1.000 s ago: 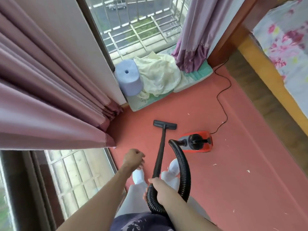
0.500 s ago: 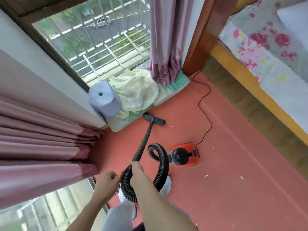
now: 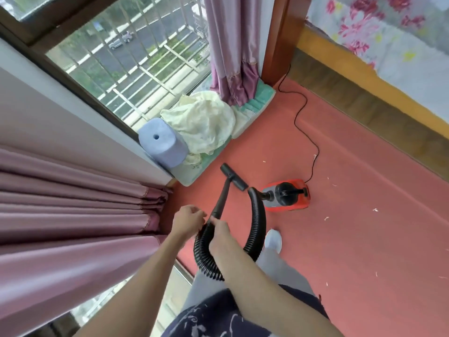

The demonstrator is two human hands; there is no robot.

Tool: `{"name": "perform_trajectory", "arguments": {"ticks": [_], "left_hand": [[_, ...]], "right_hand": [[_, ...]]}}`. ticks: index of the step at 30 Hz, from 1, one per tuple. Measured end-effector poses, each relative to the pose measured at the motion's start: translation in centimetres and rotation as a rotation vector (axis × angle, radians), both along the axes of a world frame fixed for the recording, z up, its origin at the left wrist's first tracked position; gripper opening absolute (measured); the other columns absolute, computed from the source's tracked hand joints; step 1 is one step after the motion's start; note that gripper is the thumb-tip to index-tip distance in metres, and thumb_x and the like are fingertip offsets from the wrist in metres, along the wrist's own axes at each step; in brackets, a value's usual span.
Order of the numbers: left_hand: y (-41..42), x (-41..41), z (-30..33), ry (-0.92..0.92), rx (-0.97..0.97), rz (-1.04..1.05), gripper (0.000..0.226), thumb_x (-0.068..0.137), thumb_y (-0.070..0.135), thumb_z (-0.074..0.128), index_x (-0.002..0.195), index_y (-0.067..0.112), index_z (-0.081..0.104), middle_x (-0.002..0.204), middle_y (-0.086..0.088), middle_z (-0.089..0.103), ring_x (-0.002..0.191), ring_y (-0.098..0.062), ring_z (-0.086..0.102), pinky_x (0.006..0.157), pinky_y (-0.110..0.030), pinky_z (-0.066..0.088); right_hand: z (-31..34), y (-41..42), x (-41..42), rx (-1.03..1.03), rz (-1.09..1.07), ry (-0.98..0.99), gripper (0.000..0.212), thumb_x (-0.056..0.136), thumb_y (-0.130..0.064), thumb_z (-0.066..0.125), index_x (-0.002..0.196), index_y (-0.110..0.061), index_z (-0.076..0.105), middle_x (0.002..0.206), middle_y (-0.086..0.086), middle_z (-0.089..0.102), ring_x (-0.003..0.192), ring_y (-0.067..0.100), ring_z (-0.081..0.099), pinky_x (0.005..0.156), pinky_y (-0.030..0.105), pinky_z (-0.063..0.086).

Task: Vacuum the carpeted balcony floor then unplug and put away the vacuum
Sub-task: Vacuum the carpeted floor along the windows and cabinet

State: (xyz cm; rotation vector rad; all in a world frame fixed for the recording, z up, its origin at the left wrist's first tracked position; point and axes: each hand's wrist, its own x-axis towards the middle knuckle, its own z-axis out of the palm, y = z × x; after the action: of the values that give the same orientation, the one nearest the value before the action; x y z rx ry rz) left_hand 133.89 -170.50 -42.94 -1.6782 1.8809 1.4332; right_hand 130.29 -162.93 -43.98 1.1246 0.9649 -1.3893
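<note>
The right hand (image 3: 218, 233) curls round the black wand (image 3: 221, 200) at its lower end, where the ribbed hose (image 3: 256, 229) joins it. The left hand (image 3: 188, 221) sits just beside it at the same joint, fingers bent toward the wand; whether it actually grips is hard to tell. From the hands the wand runs up and away to the flat nozzle (image 3: 234, 177), which rests on the red carpet (image 3: 364, 239) near the edge of a pale mat (image 3: 194, 176). The hose loops down below the right hand, then arcs up and over to the red vacuum (image 3: 289, 194), which sits on the carpet just right of the nozzle. A thin black cord (image 3: 305, 117) snakes from the vacuum's back toward the wooden post (image 3: 279, 40) in the far corner. White scraps (image 3: 375, 209) lie scattered on the carpet to the right. On the mat stand a blue stool (image 3: 161, 144) and a crumpled cream cloth (image 3: 201, 125). Purple curtains (image 3: 73, 215) hang at the left and at the window (image 3: 136, 57); a floral bed (image 3: 388, 32) borders the right.
</note>
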Motion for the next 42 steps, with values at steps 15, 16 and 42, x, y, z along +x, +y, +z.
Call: {"name": "perform_trajectory", "arguments": {"ticks": [15,16,42], "left_hand": [[-3.4,3.6,-2.0,0.071,0.217,-0.011,0.022,0.091,0.004,0.046,0.086,-0.001,0.066,0.070,-0.017,0.064,0.056,-0.027,0.061,0.056,-0.032,0.055],[-3.7,3.9,-2.1,0.063,0.223,-0.010,0.022,0.091,0.004,0.046,0.087,-0.003,0.066,0.071,-0.018,0.064,0.057,-0.027,0.061,0.055,-0.032,0.055],[-10.9,-13.4,-2.8,-0.039,0.199,-0.162,0.016,0.092,0.006,0.054,0.086,-0.002,0.066,0.066,-0.014,0.065,0.056,-0.026,0.062,0.056,-0.034,0.054]], "right_hand": [[-2.9,-2.1,-6.3,0.077,-0.136,0.018,0.024,0.099,-0.012,0.053,0.079,0.000,0.046,0.061,0.016,0.054,0.050,0.025,0.051,0.039,0.033,0.052],[-2.7,-2.2,-5.2,0.064,-0.142,-0.013,0.024,0.098,-0.013,0.054,0.080,0.000,0.047,0.059,0.015,0.054,0.049,0.025,0.051,0.039,0.033,0.052],[-14.8,2.4,-40.2,0.336,0.127,0.220,0.029,0.085,-0.022,0.067,0.107,-0.005,0.059,0.115,0.016,0.064,0.077,0.034,0.064,0.070,0.043,0.057]]}}
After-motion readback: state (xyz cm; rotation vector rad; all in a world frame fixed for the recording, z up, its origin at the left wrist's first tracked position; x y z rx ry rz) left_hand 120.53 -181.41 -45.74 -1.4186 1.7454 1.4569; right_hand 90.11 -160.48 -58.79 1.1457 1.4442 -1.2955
